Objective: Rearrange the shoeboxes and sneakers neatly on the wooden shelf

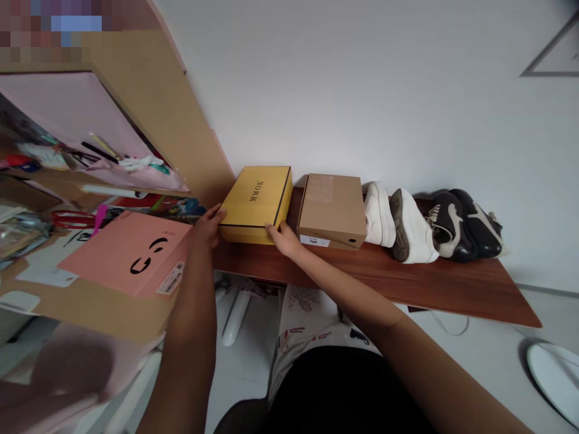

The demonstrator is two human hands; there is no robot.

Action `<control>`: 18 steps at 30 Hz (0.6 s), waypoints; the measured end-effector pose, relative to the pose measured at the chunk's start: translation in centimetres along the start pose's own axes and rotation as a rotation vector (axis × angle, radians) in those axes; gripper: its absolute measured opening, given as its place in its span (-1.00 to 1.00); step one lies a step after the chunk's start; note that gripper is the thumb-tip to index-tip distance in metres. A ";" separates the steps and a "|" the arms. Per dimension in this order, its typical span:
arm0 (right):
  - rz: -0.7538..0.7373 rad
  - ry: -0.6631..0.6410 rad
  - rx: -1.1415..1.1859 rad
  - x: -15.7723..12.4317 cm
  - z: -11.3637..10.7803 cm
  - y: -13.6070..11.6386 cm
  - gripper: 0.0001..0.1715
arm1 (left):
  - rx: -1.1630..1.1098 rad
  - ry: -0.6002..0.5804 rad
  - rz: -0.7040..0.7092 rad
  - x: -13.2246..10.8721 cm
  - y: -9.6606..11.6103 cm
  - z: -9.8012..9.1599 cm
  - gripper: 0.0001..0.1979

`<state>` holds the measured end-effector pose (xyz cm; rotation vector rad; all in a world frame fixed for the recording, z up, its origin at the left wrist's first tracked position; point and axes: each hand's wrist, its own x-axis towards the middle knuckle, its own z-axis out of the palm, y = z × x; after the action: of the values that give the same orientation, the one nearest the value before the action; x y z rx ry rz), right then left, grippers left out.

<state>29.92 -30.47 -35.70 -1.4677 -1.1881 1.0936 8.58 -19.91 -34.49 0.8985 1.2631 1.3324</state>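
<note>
A yellow shoebox (256, 196) with a dark stripe and the letters MMOK sits at the left end of a reddish-brown wooden shelf (384, 274). My left hand (208, 224) grips its left front corner, fingers against the side. At the front edge, toward the right, my right hand (283, 237) holds the box with the thumb on top. The fingers under and behind the box are partly hidden. Just right of it, a narrow gap away, stands a brown cardboard box (335, 208) with a white label on its front.
White sneakers (380, 214) and black shoes (456, 226) line the shelf's right half. On the desk at left lies a pink box (131, 253), near red scissors (72, 218) and other clutter. A white wall (353, 90) rises behind; a round white object (556, 374) is at lower right.
</note>
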 end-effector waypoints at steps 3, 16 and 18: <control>0.043 0.005 -0.046 -0.2 0.0 0.3 -0.31 | -0.008 -0.008 0.001 0.1 -0.4 0.0 -0.62; -0.137 -0.026 -0.016 -5.5 -5.3 -1.1 -0.26 | 0.501 0.306 0.415 -2.6 0.8 2.0 -0.57; -0.214 0.023 -0.003 -7.5 -8.9 -1.1 -0.37 | 0.507 0.304 0.574 -4.8 1.0 3.6 -0.53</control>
<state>37.36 -38.80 -32.40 -1.3173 -1.2978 0.9271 12.75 -23.79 -32.28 1.5404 1.7000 1.6661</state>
